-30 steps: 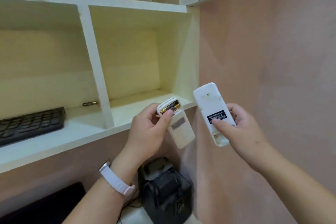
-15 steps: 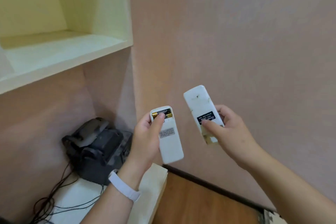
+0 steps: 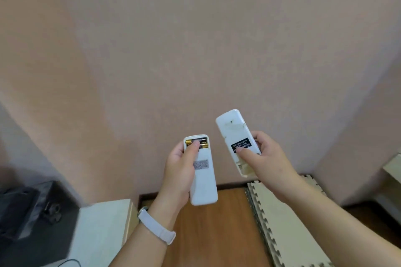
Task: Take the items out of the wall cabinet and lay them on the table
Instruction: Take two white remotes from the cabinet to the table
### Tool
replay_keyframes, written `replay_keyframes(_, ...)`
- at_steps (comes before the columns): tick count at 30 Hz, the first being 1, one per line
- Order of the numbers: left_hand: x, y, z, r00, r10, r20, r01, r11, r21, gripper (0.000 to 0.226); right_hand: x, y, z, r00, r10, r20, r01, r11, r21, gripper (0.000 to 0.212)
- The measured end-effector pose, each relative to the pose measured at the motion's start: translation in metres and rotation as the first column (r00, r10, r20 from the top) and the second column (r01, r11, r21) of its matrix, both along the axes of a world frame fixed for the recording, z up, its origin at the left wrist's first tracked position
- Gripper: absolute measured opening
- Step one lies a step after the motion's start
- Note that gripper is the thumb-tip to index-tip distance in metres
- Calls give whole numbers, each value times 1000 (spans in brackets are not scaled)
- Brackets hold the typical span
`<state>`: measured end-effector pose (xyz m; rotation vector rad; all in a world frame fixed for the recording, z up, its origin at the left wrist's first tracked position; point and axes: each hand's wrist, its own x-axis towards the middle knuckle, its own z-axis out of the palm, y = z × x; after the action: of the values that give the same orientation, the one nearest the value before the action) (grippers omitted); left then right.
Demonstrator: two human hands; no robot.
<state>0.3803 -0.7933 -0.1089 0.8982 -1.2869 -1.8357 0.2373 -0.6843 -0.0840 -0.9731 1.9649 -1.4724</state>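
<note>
- A plain pink wall (image 3: 195,50) filled most of the view, with wood flooring (image 3: 208,223) below it; the wall cabinet was out of sight.
- At far left a dark, blurred piece of equipment (image 3: 23,208) sat on a white surface (image 3: 102,230), which may have been the table, though that could not be confirmed.
- The left hand (image 3: 181,175), a white band (image 3: 157,226) on its wrist, was wrapped around a white remote control (image 3: 200,169) held back-side up, the thumb resting over two exposed batteries (image 3: 196,143) in an uncovered compartment.
- Just beside it, not touching, the right hand (image 3: 263,156) gripped a second white remote (image 3: 235,138), also back-side up, thumb pressed on its dark label; the battery bay at its lower end appeared empty.
- At right, pale interlocking foam mats (image 3: 288,223) leaned near the wall, and a light-coloured furniture edge (image 3: 392,167) showed at the frame's border.
- Both remotes were clear of the cabinet and in mid-air, so the carry looked under way; laying them down remained, and whether more items waited in the cabinet could not be told.
</note>
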Motion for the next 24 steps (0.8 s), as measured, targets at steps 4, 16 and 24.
replay_keyframes(4, -56, 61, -1, 993, -112, 21, 112, 993, -18, 15, -38, 85, -7, 990, -139, 22, 139, 990, -16, 12)
replay_keyframes(16, -189, 325, 9, 850, -519, 93, 526, 846, -87, 19, -114, 379, -22, 840, -538, 73, 541, 840, -35, 11)
replay_keyframes(24, -249, 448, 4, 672, -713, 202, 741, 654, -154, 21, -131, 517, -27, 678, -719, 151, 733, 676, -69, 13)
